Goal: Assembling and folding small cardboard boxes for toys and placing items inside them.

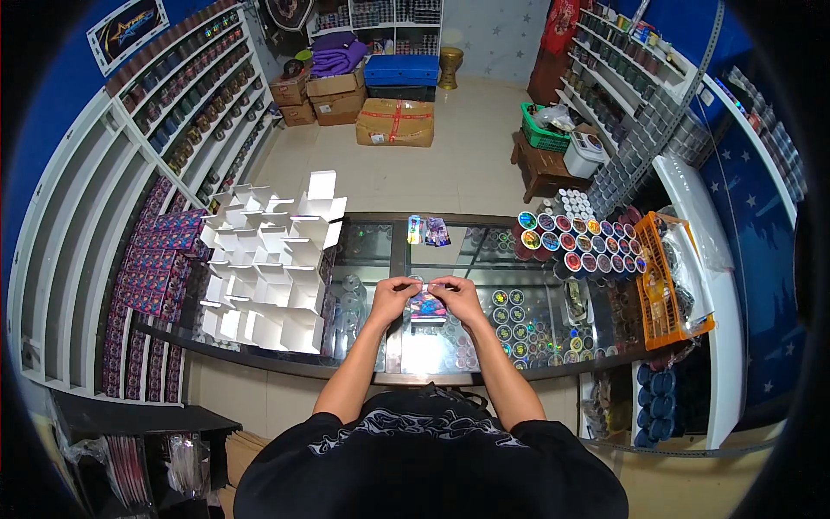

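Note:
On the glass counter in front of me stands a small box [428, 310] with a dark, purple and pink print. My left hand [395, 297] pinches at its upper left edge, the fingertips closed together. At its upper right edge my right hand [458, 297] is closed in the same way. The fingers partly cover the top of the box, so what lies inside it cannot be made out. Just beyond my hands lie a few printed cards [437, 232], some spread over one another, beside a narrower set of cards [415, 230].
Stacked open white boxes [268, 285] stand on the left of the counter [402, 355], next to piled purple printed boxes [160, 277]. Several round tubs with colourful lids [581, 242] are at the right, beside an orange crate [657, 294]. Cardboard boxes [394, 123] sit on the floor beyond.

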Tool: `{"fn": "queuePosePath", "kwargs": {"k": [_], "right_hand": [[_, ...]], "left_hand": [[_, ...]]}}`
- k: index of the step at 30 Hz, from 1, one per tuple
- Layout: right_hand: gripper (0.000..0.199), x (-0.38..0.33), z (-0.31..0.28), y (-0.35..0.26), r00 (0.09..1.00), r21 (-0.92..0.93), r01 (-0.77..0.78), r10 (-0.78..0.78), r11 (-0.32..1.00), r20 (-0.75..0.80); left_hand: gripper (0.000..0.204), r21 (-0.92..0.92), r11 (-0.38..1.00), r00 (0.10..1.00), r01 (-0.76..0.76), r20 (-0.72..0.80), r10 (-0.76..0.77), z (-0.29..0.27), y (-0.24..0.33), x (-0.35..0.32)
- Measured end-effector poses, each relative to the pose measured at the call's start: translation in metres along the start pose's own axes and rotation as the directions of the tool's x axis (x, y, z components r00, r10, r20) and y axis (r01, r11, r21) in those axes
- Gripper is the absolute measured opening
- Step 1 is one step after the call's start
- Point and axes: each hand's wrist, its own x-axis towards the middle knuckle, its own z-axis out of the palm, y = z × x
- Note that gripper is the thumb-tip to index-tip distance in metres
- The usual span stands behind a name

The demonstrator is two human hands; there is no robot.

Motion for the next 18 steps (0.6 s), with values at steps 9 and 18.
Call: {"fn": "queuePosePath", "kwargs": {"k": [9,18], "right_hand": [[0.010,0.007,0.003,-0.001,1.000,0.003,0.003,-0.003,1.000,-0.022],[0.005,0.012,0.007,0.000,0.999,-0.003,-0.001,0.001,1.000,-0.041]], "left_hand": [[0.016,-0.090,0.994,0.998,0.055,-0.012,-0.056,-0.004,-0.009,0.000],[0.016,-0.191,0.956,0.975,0.223,0.022,-0.223,-0.003,0.003,-0.003]]}}
